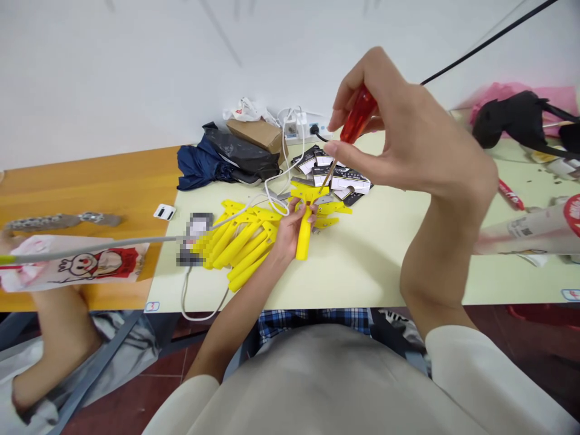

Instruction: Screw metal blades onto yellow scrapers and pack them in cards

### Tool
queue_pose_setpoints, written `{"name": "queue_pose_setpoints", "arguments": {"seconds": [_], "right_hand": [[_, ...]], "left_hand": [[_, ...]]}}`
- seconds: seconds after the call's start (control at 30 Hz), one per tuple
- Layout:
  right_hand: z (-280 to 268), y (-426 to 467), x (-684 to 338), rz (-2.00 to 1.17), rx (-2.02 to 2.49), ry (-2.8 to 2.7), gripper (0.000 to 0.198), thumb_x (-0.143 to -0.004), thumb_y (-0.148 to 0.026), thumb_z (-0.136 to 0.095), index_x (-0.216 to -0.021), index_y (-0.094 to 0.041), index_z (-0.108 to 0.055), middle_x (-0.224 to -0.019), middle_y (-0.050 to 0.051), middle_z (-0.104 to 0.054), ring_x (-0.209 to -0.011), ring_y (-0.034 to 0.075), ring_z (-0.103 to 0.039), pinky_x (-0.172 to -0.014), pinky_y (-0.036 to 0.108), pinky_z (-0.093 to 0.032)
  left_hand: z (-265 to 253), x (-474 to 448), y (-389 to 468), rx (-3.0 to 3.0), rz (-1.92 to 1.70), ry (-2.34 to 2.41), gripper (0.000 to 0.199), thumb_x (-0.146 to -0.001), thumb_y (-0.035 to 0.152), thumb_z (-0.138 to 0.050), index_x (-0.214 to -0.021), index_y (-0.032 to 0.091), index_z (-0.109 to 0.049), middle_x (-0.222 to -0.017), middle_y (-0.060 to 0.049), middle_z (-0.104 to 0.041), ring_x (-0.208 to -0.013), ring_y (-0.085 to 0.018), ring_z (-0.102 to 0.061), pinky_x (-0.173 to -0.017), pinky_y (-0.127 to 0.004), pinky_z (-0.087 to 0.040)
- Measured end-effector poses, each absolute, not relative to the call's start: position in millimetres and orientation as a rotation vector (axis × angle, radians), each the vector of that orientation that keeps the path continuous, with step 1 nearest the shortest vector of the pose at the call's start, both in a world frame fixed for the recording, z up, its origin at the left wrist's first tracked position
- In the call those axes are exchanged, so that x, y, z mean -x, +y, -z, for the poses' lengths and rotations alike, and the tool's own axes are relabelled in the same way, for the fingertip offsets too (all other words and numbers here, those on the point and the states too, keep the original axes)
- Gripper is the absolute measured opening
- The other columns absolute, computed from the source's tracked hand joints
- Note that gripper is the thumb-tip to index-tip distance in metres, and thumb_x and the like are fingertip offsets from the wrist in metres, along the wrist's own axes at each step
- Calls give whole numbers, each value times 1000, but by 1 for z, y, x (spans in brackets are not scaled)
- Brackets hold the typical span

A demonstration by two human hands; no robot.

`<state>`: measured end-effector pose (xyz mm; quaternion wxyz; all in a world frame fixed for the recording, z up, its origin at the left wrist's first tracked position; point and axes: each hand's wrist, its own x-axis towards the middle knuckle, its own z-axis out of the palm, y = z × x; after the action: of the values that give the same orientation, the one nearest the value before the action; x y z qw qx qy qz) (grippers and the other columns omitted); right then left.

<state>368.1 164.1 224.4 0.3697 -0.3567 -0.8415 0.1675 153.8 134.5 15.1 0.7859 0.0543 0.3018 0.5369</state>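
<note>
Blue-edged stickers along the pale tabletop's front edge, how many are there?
2. One sticker is at the front left corner, nearer you than the yellow tools; the other sticker is at the far right. Others may be hidden behind the right forearm.

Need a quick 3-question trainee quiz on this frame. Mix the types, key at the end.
1. Which hand holds the red screwdriver? A) left B) right C) neither
2. True or false: the left hand holds nothing.
3. Fill in: as pictured, most of the other yellow tools lie to the ___ of the held one.

Key:
1. B, the right hand.
2. False; it grips a yellow tool.
3. left
</note>
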Motion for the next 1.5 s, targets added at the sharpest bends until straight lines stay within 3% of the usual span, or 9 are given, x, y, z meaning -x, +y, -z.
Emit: {"name": "queue_pose_setpoints", "arguments": {"seconds": [0.1,0.3,0.5,0.7,0.9,1.0,1.17,1.3,1.5], "right_hand": [[-226,162,-365,-490,859,-2191,41,-91,-22,-78,-124,-38,-60,-127,-1,-75,-101,29,-76,-94,51,-65],[-225,163,-352,-337,868,-2174,28,-95,-23,-77,-114,-35,-61,-94,-3,-74,-89,31,-75,-89,55,-65],[-226,163,-360,-507,871,-2256,45,-90,-20,-74,-128,-39,-60,-116,-1,-78,-97,31,-76,-88,53,-65],[-227,166,-366,-310,964,-2098,27,-86,-38,-90,-99,-37,-66,-86,-1,-75,-82,34,-74,-87,57,-62],[-229,165,-369,-390,974,-2223,36,-89,-32,-82,-116,-34,-58,-115,3,-76,-92,32,-72,-88,55,-61],[-231,162,-374,-385,1015,-2167,31,-89,-32,-85,-112,-34,-64,-105,2,-79,-89,33,-75,-82,53,-61],[-232,161,-377,-212,1084,-2126,31,-94,-52,-87,-96,-34,-62,-89,1,-74,-83,34,-74,-88,59,-63],[-231,160,-379,-346,1060,-2216,32,-89,-43,-85,-109,-35,-62,-106,3,-78,-91,37,-76,-87,61,-64],[-235,153,-376,-285,1046,-2134,22,-93,-40,-87,-102,-36,-67,-94,0,-78,-89,35,-78,-88,56,-65]], "left_hand": [[-15,-155,135,-122,-1155,639,35,-94,2,-75,-113,27,-61,-122,-6,-73,-94,-11,-73,-71,-17,-53],[-15,-156,133,-138,-1153,608,36,-92,1,-75,-113,27,-61,-114,-5,-72,-93,-12,-73,-68,-16,-51],[-9,-158,135,-139,-1145,594,39,-90,1,-78,-114,27,-61,-107,-3,-71,-93,-13,-74,-67,-16,-50],[-14,-156,134,-139,-1143,634,41,-90,1,-76,-115,28,-59,-118,-6,-73,-90,-12,-74,-68,-17,-52],[-14,-156,135,-128,-1146,626,40,-90,1,-76,-114,28,-58,-118,-5,-72,-92,-12,-74,-68,-16,-52],[-14,-155,135,-126,-1152,594,39,-91,0,-75,-114,28,-59,-117,-6,-72,-93,-12,-74,-67,-15,-51],[-14,-156,134,-140,-1157,632,40,-90,1,-77,-115,28,-61,-120,-6,-73,-92,-12,-74,-66,-16,-51],[-15,-156,135,-137,-1166,643,39,-91,1,-76,-115,28,-62,-120,-5,-73,-92,-12,-74,-67,-16,-52],[-19,-153,135,-113,-1178,622,29,-101,1,-65,-113,27,-64,-121,-7,-72,-93,-11,-72,-67,-15,-51]]}}
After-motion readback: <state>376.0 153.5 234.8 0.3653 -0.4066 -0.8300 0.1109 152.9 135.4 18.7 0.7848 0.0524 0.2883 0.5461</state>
